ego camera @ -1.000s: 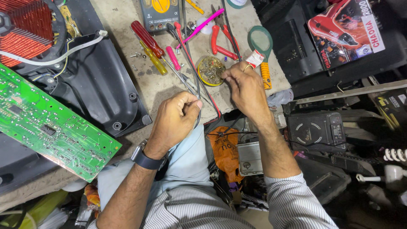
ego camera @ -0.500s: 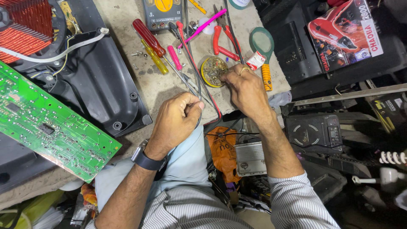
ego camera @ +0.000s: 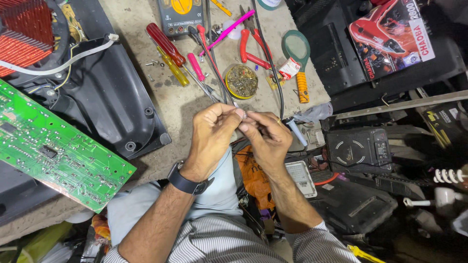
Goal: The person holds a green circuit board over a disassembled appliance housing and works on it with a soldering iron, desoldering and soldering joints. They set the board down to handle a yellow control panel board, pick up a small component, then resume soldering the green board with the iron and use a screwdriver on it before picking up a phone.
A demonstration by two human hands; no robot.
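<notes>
My left hand, with a dark watch on the wrist, is closed around a thin metal tool like tweezers, whose end sticks out up and to the left. My right hand meets it fingertip to fingertip just below the workbench edge and pinches something tiny that I cannot make out. A round tin full of small metal parts sits on the bench just above both hands. Black and red wires run down past the tin to my hands.
A green circuit board lies at the left on a black plastic cover, beside a copper coil. Red and yellow screwdrivers, a multimeter, red pliers and a green magnifier crowd the bench. Black devices fill the right.
My right hand has left the round tin and come down to my left hand. The two hands now pinch together close to my body.
</notes>
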